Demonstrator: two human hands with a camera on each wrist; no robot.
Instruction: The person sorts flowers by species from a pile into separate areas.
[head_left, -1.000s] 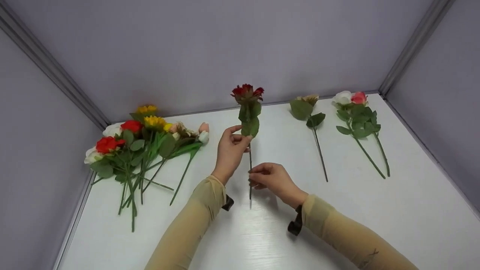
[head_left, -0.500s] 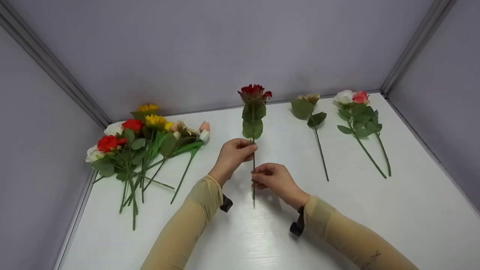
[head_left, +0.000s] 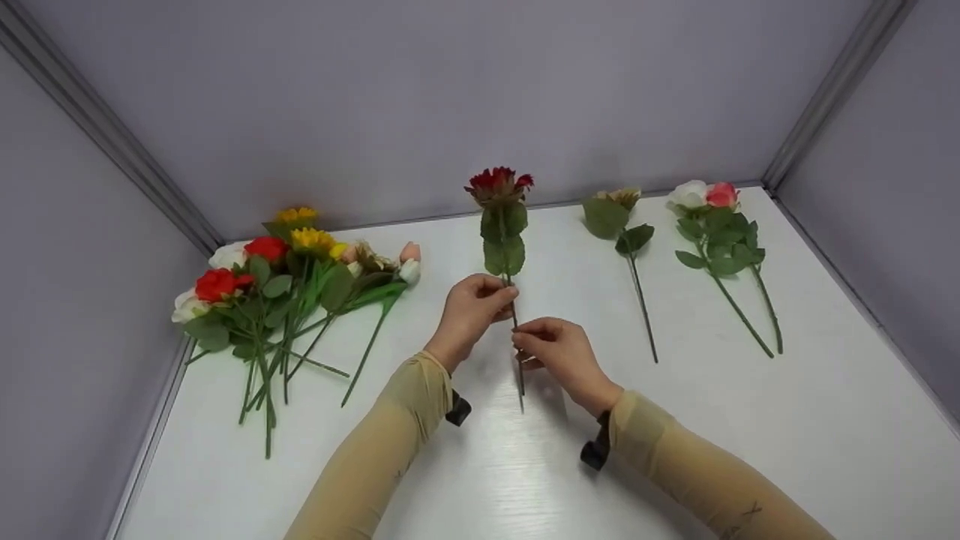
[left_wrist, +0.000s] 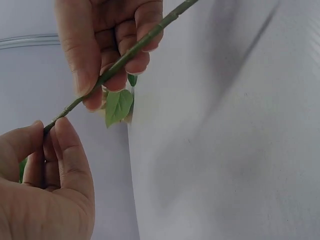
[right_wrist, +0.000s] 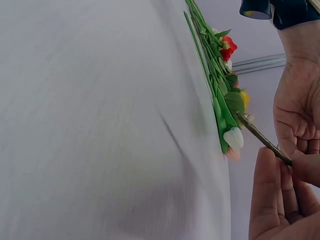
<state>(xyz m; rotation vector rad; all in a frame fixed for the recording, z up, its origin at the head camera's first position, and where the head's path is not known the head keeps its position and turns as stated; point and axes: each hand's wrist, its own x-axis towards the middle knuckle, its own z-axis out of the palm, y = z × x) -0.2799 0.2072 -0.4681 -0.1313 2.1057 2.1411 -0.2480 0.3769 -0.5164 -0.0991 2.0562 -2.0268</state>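
Note:
A dark red artificial flower (head_left: 499, 186) with green leaves stands nearly upright over the middle of the white table, its stem leaning slightly. Just below the leaves, my left hand (head_left: 472, 311) pinches the stem between thumb and fingers. Lower down, my right hand (head_left: 566, 356) pinches the same stem with thumb and forefinger. In the left wrist view the green stem (left_wrist: 135, 47) runs diagonally through both hands. The bottom end of the stem (right_wrist: 255, 130) sticks out past my right fingers in the right wrist view.
A pile of red, white, yellow and peach flowers (head_left: 277, 285) lies at the left of the table (head_left: 675, 450). To the right lie a pale flower (head_left: 606, 217) with big leaves and a white and a pink rose (head_left: 721, 196). Grey walls (head_left: 480, 90) enclose the table.
My left hand has slid down from the leaves to the bare stem. The flower has turned and its stem's lower end has tilted right; my right hand has moved slightly up and right.

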